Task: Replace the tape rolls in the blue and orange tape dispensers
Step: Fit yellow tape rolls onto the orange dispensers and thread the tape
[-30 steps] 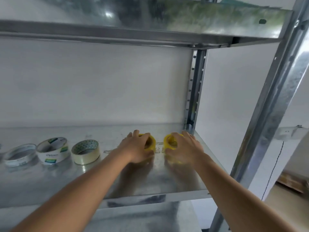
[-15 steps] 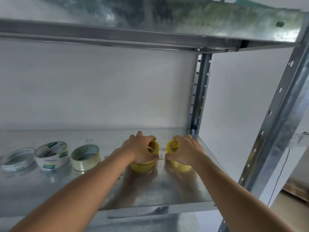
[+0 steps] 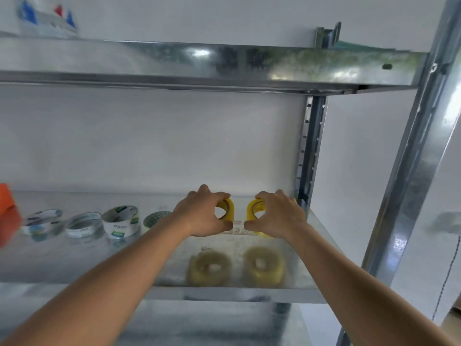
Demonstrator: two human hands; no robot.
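Each of the two hands is clamped on its own yellow tape roll, left hand (image 3: 203, 213) on the left roll (image 3: 228, 208) and right hand (image 3: 279, 214) on the right roll (image 3: 252, 208), raised just above the shelf (image 3: 99, 265) at its right end; these look light, stiff and smooth, best held across rim and core.

I'm looking into a galvanized metal shelving unit (image 3: 249, 288) set against a plain white wall (image 3: 149, 136). Its lower shelf is shiny enough to throw soft reflections, and the upper shelf (image 3: 199, 63) crosses the view overhead, mirroring blurred greenish and bright patches. A perforated rear upright (image 3: 308, 146) stands at the back right corner, and a broad front upright (image 3: 419, 158) slants up the right side. Light is even and diffuse. At the far right edge I see a thin dark cord (image 3: 446, 278) hanging down the wall.
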